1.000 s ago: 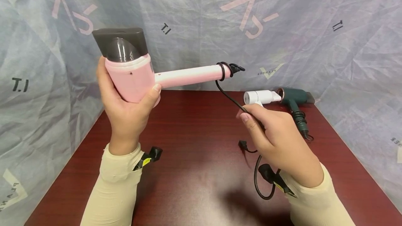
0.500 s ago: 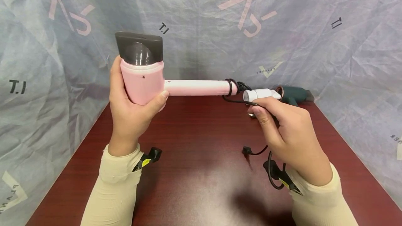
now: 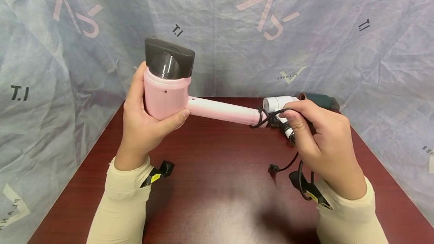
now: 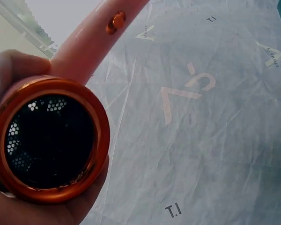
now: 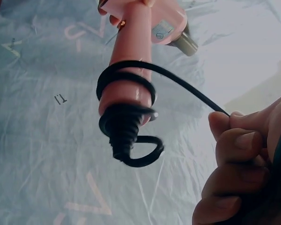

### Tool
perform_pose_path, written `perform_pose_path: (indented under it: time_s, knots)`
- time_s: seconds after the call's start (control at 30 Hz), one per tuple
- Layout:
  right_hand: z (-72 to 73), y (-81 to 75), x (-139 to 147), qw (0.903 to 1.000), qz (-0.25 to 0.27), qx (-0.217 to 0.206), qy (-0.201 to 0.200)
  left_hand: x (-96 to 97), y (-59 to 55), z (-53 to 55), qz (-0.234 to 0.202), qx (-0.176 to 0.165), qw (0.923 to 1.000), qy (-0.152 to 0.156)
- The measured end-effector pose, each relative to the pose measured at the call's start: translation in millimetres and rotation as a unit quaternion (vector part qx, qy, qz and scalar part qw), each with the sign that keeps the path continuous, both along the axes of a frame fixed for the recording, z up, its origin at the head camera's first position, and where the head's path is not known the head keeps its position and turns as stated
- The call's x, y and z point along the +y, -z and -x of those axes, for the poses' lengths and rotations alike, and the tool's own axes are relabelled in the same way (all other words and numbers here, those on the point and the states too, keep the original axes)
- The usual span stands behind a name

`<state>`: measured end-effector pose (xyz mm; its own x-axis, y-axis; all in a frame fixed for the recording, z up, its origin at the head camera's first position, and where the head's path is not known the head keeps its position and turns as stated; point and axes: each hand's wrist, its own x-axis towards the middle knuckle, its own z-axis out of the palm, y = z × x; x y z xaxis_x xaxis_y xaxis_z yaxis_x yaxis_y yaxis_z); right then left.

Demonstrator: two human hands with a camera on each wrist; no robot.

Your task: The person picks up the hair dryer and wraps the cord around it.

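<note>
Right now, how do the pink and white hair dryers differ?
The pink hair dryer is held above the table, while the white hair dryer lies on it. In the head view, the pink one's barrel stands nearly upright; the white one's lies sideways. The pink one looks larger there than the partly hidden white one. Both show dark cord around the handle.

The pink dryer (image 3: 165,101) looks smooth plastic, its nozzle (image 3: 169,60) glossy, the backdrop (image 3: 220,48) creased cloth
</note>
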<state>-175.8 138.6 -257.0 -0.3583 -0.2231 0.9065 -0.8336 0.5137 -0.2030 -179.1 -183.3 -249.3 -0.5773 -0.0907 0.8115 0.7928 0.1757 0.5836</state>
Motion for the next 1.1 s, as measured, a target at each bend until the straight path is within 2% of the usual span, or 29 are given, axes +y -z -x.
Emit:
perform_pose_path:
  time_s: [0.17, 0.33, 0.53, 0.8, 1.1]
  knots:
    - [1.0, -0.8, 0.2, 0.9997, 0.022, -0.001, -0.006, 0.2, -0.6, -1.3, 0.001, -0.002, 0.9999, 0.014]
    - [1.8, -2.4, -1.2, 0.9992, 0.038, -0.003, -0.015, -0.8, -0.2, -1.2, 0.000, 0.014, 0.9996, 0.025]
    - [3.0, -3.7, -3.5, 0.9985, 0.044, -0.014, -0.031, -1.6, -1.7, -2.2, -0.007, 0.024, 0.9981, 0.057]
    - [5.0, -2.1, 0.5, 0.9966, 0.037, -0.052, -0.051, -1.0, -4.0, -6.8, -0.007, 0.023, 0.9958, 0.088]
    - [8.1, 0.8, 4.3, 0.9900, 0.029, -0.100, -0.094, 0.6, -3.8, -8.6, -0.032, 0.021, 0.9900, 0.136]
